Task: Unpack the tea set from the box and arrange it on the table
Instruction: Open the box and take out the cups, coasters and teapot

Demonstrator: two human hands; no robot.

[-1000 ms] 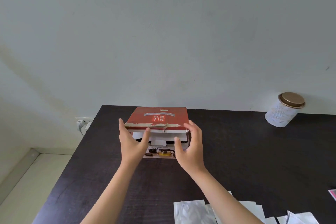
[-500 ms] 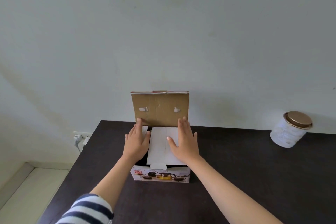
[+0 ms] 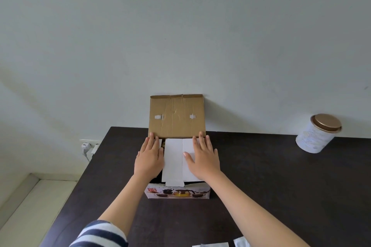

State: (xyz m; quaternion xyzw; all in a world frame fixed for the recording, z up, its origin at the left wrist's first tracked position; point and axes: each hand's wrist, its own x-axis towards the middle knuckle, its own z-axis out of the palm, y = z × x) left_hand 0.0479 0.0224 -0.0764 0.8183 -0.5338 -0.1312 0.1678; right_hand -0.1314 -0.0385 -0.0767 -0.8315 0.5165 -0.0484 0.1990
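The tea set box stands on the dark table, with a picture of a teapot and cups on its front. Its brown cardboard lid is folded up and leans back against the wall. A white inner cardboard insert covers the box's contents, so no tea ware shows. My left hand lies flat on the insert's left side, fingertips at the lid's hinge. My right hand lies flat on its right side, fingers spread. Neither hand grips anything.
A white tin with a gold lid stands at the back right by the wall. White paper packets lie at the table's near edge. A wall socket with a plug sits left of the table, floor below.
The red lid, closed a second ago, has swung up and back to the wall. Both hands moved from the box's front onto the white insert. The view tilted lower.
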